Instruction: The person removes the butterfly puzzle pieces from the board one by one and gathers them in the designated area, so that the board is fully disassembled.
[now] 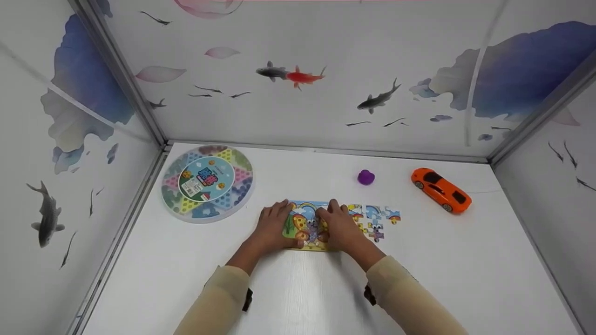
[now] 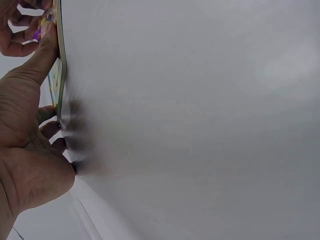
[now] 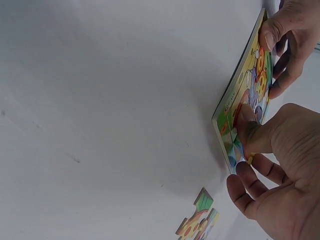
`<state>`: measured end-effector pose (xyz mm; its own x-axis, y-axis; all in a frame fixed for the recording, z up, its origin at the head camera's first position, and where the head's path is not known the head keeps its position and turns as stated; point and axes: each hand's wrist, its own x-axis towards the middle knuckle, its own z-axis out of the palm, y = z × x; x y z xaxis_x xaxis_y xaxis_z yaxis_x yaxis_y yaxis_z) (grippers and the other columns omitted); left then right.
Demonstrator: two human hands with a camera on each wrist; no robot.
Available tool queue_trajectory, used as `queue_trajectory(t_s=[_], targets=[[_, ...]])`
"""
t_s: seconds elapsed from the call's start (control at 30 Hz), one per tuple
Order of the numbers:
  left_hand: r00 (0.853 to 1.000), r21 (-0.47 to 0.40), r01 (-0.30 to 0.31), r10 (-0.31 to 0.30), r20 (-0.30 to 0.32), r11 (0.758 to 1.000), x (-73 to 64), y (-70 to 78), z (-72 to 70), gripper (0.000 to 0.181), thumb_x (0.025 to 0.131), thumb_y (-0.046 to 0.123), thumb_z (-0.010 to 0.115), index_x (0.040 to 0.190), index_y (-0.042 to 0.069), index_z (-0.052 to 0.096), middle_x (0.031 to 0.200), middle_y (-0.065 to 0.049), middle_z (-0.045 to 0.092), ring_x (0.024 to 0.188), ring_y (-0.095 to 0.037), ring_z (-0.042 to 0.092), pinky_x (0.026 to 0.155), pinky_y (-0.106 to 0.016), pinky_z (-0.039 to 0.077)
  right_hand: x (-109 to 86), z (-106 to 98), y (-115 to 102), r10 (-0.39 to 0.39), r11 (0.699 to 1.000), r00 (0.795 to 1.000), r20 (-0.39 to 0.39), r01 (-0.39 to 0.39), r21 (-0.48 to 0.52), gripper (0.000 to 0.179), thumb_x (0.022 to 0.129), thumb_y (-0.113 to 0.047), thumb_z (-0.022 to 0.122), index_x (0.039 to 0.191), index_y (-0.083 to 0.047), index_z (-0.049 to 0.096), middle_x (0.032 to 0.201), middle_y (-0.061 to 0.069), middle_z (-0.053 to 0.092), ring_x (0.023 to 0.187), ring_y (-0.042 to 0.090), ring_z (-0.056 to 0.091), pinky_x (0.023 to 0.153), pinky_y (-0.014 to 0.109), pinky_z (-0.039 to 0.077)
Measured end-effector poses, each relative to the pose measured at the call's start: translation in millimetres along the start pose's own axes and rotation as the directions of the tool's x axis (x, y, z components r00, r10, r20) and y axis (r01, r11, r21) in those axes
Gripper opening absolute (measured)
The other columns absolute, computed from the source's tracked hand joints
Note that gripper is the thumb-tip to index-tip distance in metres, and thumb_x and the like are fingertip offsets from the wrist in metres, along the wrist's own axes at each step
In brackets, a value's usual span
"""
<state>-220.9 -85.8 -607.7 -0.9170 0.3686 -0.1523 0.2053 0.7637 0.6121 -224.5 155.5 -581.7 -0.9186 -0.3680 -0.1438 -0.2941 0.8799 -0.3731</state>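
Note:
A colourful cartoon jigsaw puzzle board (image 1: pixel 312 248) lies on the white table in front of the person. The left hand (image 1: pixel 271 231) grips its left side, thumb over the near edge and fingers at the far edge; in the left wrist view that thumb (image 2: pixel 44 52) presses along the board's rim. Over the board's right part, the right hand (image 1: pixel 343 229) has its thumb and fingers bent together. The right wrist view shows it pinching a puzzle piece (image 3: pixel 251 158) with a red and yellow edge, mostly hidden by the thumb, at the picture surface.
Several loose puzzle pieces (image 1: pixel 375 228) lie right of the board. Behind them is a small purple object (image 1: pixel 366 177), with an orange toy car (image 1: pixel 440 190) farther right. A round board-game box (image 1: pixel 207 179) sits at the back left. Printed panels (image 1: pixel 316 116) wall in the table.

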Motion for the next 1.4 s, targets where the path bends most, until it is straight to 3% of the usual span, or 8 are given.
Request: queue_trajectory(t_s=[0.13, 0.37, 0.67, 0.93, 1.13, 1.4], targets=[[1.0, -0.008, -0.002, 0.002, -0.004, 1.0, -0.3, -0.7, 0.4, 0.115, 0.088, 0.049, 0.093, 0.175, 0.008, 0.031, 0.182, -0.016, 0.027, 0.164, -0.046, 0.025, 0.137, -0.06, 0.022, -0.4, -0.3, 1.3, 0.012, 0.999, 1.0, -0.005, -0.012, 0.046, 0.061, 0.087, -0.002, 0.091, 0.141, -0.022, 0.069, 0.137, 0.011, 0.053, 0.125, 0.035, 0.051, 0.103, 0.055, 0.058], [0.999, -0.037, -0.036, 0.035, -0.027, 0.999, -0.6, -5.1, 2.1, 0.115, 0.087, 0.048, 0.094, 0.174, 0.007, 0.032, 0.181, -0.018, 0.029, 0.164, -0.048, 0.025, 0.136, -0.064, 0.021, -3.4, -1.9, 1.2, -0.029, 0.997, 0.998, -0.052, 0.033, 0.067, 0.052, 0.088, 0.003, 0.087, 0.136, -0.014, 0.073, 0.132, 0.013, 0.056, 0.12, 0.035, 0.052, 0.099, 0.055, 0.058], [0.999, -0.022, -0.04, 0.04, -0.024, 0.999, -1.0, -4.0, 1.1, 0.113, 0.087, 0.048, 0.094, 0.173, 0.006, 0.033, 0.181, -0.019, 0.029, 0.164, -0.048, 0.025, 0.136, -0.064, 0.02, -5.5, -0.2, 0.4, -0.024, 0.999, 0.999, -0.027, 0.023, -0.035, 0.055, 0.092, -0.007, 0.089, 0.143, -0.014, 0.072, 0.14, 0.013, 0.056, 0.123, 0.032, 0.051, 0.104, 0.052, 0.058], [1.0, -0.03, -0.021, 0.02, -0.005, 0.999, -2.3, -2.3, 1.5, 0.114, 0.088, 0.048, 0.093, 0.174, 0.006, 0.031, 0.182, -0.017, 0.027, 0.166, -0.047, 0.022, 0.137, -0.063, 0.019, -10.1, 0.6, 11.4, -0.085, 0.995, 0.991, -0.099, 0.079, -0.062, 0.055, 0.093, -0.003, 0.086, 0.144, -0.018, 0.071, 0.133, 0.009, 0.062, 0.124, 0.031, 0.054, 0.103, 0.065, 0.051], [1.0, -0.022, -0.029, 0.029, -0.007, 0.999, -1.3, -3.1, 1.1, 0.114, 0.088, 0.048, 0.093, 0.174, 0.006, 0.032, 0.181, -0.018, 0.028, 0.166, -0.047, 0.023, 0.137, -0.063, 0.018, -11.7, -3.1, 20.6, -0.073, 0.997, 0.989, -0.131, 0.075, 0.012, 0.036, 0.1, -0.011, 0.081, 0.134, -0.022, 0.074, 0.133, 0.004, 0.063, 0.129, 0.029, 0.055, 0.112, 0.066, 0.047], [0.999, -0.012, -0.034, 0.033, -0.017, 0.999, -0.2, -4.1, 1.4, 0.113, 0.087, 0.049, 0.092, 0.174, 0.007, 0.033, 0.18, -0.018, 0.029, 0.164, -0.048, 0.024, 0.137, -0.064, 0.019, -14.9, -8.6, 29.8, -0.106, 0.994, 0.977, -0.185, 0.11, 0.013, 0.013, 0.101, -0.012, 0.081, 0.112, -0.015, 0.074, 0.13, 0.005, 0.063, 0.127, 0.032, 0.056, 0.107, 0.064, 0.05]])
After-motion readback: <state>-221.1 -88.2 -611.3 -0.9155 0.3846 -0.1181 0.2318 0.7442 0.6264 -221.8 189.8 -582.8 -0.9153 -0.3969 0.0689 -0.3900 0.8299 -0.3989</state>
